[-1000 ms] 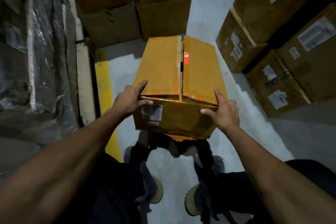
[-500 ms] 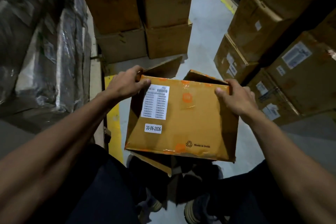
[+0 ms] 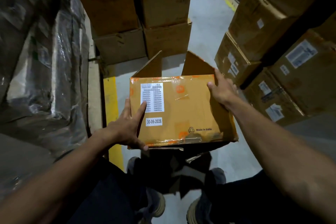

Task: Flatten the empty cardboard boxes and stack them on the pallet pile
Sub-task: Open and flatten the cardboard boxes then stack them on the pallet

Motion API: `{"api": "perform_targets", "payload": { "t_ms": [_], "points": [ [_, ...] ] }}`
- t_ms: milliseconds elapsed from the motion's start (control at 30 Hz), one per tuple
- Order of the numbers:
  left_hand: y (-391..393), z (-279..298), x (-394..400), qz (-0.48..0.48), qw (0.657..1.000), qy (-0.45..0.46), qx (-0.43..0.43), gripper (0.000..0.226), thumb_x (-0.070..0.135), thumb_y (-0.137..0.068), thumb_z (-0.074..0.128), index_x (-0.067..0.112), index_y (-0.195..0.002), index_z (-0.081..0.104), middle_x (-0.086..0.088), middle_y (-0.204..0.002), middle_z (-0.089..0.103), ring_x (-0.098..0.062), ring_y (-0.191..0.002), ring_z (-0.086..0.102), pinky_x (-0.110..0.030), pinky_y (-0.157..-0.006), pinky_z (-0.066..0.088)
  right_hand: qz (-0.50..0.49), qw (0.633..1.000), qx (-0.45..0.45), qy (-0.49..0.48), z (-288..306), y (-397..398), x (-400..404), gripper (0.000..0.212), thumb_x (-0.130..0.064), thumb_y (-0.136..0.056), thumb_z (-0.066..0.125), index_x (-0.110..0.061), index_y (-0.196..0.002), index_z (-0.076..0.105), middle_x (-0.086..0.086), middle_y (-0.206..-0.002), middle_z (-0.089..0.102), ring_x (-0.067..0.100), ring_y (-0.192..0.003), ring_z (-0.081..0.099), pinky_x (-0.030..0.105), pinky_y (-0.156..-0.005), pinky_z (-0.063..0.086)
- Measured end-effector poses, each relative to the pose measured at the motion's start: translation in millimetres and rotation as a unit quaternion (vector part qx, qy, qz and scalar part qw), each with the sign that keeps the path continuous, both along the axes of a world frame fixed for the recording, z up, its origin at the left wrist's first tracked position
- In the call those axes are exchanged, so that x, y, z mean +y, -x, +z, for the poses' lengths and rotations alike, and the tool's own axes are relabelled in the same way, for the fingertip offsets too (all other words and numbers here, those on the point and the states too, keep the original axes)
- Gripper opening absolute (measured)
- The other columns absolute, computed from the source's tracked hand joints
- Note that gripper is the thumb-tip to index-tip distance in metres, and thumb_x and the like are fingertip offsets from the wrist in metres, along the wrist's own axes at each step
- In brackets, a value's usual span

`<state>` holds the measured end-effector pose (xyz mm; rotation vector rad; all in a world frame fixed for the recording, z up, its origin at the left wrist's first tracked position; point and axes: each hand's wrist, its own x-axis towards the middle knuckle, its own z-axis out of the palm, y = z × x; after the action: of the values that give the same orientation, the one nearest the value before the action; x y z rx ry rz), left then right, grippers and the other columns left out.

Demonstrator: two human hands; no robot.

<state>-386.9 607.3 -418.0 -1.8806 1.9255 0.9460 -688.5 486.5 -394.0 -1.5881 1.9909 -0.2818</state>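
I hold a tan cardboard box (image 3: 181,111) over my feet, its labelled side facing up with a barcode sticker and a date sticker. The two far flaps (image 3: 152,65) stand open and more flaps hang below the near edge. My left hand (image 3: 125,127) lies flat on the face's left edge, fingers straight and spread, index finger on the barcode sticker, thumb at the near edge. My right hand (image 3: 221,91) grips the far right corner, thumb on the face, fingers round the side.
Stacked brown cartons (image 3: 112,5) stand ahead across the aisle. More labelled cartons (image 3: 263,23) are stacked along the right. Plastic-wrapped goods (image 3: 45,60) fill the left. A yellow floor line (image 3: 112,114) runs along the grey concrete below the box.
The box has been tipped so its labelled side faces up and its far flaps have swung open. My left hand slid from the far edge down to the near left corner.
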Motion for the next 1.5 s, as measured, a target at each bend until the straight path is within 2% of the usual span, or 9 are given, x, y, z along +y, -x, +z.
{"api": "perform_targets", "payload": {
  "t_ms": [100, 233, 333, 433, 567, 933, 1200, 1333, 1500],
  "points": [
    [0, -5, -2, -0.002, 1.000, 0.020, 0.003, 0.152, 0.062, -0.058, 0.087, 0.045, -0.141, -0.040, -0.007, -0.140, -0.059, -0.042, -0.150, 0.011, -0.049, -0.118, 0.031, 0.046, 0.996, -0.071, -0.043, -1, 16, 16, 0.068, -0.039, -0.100, 0.055, -0.038, -0.156, 0.017, 0.011, -0.155, 0.026, 0.039, -0.138, 0.035, 0.059, -0.111, 0.035],
    [1, -3, -9, 0.005, 0.999, 0.052, 0.001, 0.123, 0.061, -0.077, 0.073, 0.042, -0.151, -0.024, -0.015, -0.155, -0.039, -0.043, -0.141, 0.035, -0.044, -0.112, 0.039, 0.136, 0.968, -0.133, -0.166, 13, 49, 58, 0.089, -0.048, -0.089, 0.066, -0.028, -0.159, 0.016, 0.004, -0.163, 0.019, 0.030, -0.144, 0.029, 0.041, -0.110, 0.035],
    [4, -10, -4, 0.030, 0.996, 0.087, 0.012, 0.103, 0.050, -0.089, 0.064, 0.038, -0.155, -0.014, -0.019, -0.160, -0.027, -0.045, -0.139, 0.037, -0.041, -0.111, 0.037, 0.217, 0.941, -0.092, -0.243, 8, 70, 81, 0.116, -0.044, -0.074, 0.082, -0.036, -0.158, 0.003, 0.001, -0.165, 0.004, 0.027, -0.148, 0.019, 0.038, -0.117, 0.028],
    [9, -20, 3, 0.054, 0.993, 0.099, 0.032, 0.108, 0.044, -0.087, 0.071, 0.039, -0.155, -0.013, -0.017, -0.159, -0.029, -0.045, -0.137, 0.040, -0.040, -0.111, 0.038, 0.228, 0.958, 0.021, -0.174, -18, 69, 91, 0.132, -0.032, -0.067, 0.093, -0.046, -0.154, -0.005, 0.006, -0.159, 0.000, 0.037, -0.143, 0.027, 0.046, -0.114, 0.034],
    [12, -30, 3, 0.104, 0.982, 0.140, 0.071, 0.111, 0.031, -0.080, 0.082, 0.046, -0.152, -0.001, -0.015, -0.161, -0.008, -0.048, -0.126, 0.049, -0.046, -0.102, 0.049, 0.220, 0.967, 0.109, -0.063, -45, 56, 101, 0.134, -0.012, -0.072, 0.088, -0.049, -0.149, -0.015, 0.003, -0.150, -0.005, 0.041, -0.113, 0.052, 0.045, -0.088, 0.051],
    [9, -21, 0, 0.141, 0.964, 0.194, 0.115, 0.093, 0.047, -0.080, 0.077, 0.042, -0.153, 0.019, -0.016, -0.145, 0.037, -0.040, -0.128, 0.045, -0.047, -0.102, 0.043, 0.152, 0.978, 0.112, 0.089, -64, 46, 107, 0.099, -0.008, -0.088, 0.069, -0.044, -0.149, 0.000, 0.016, -0.143, 0.017, 0.042, -0.085, 0.059, 0.045, -0.072, 0.050],
    [-6, 72, -37, 0.153, 0.926, 0.317, 0.136, 0.083, 0.071, -0.071, 0.071, 0.034, -0.143, 0.051, -0.007, -0.134, 0.062, -0.023, -0.115, 0.059, -0.032, -0.086, 0.040, 0.119, 0.980, 0.119, 0.107, 37, 49, 67, 0.093, -0.045, -0.079, 0.079, -0.043, -0.151, 0.021, 0.014, -0.145, 0.037, 0.039, -0.117, 0.055, 0.051, -0.089, 0.050],
    [-10, 83, -68, 0.178, 0.921, 0.314, 0.148, 0.096, 0.084, -0.065, 0.062, 0.027, -0.141, 0.052, -0.008, -0.133, 0.060, -0.025, -0.115, 0.056, -0.048, -0.102, 0.044, 0.122, 0.981, 0.140, 0.055, 63, 49, 37, 0.099, -0.051, -0.079, 0.078, -0.048, -0.152, 0.011, 0.013, -0.148, 0.036, 0.040, -0.129, 0.046, 0.057, -0.102, 0.039],
    [-1, 53, -98, 0.292, 0.880, 0.324, 0.188, 0.102, 0.092, -0.061, 0.055, 0.029, -0.140, 0.042, -0.008, -0.134, 0.056, -0.035, -0.121, 0.053, -0.053, -0.102, 0.045, 0.043, 0.994, -0.043, 0.089, 39, 46, 7, 0.109, -0.037, -0.088, 0.074, -0.043, -0.154, -0.012, 0.009, -0.160, 0.021, 0.039, -0.143, 0.030, 0.062, -0.110, 0.033]
  ]
}}
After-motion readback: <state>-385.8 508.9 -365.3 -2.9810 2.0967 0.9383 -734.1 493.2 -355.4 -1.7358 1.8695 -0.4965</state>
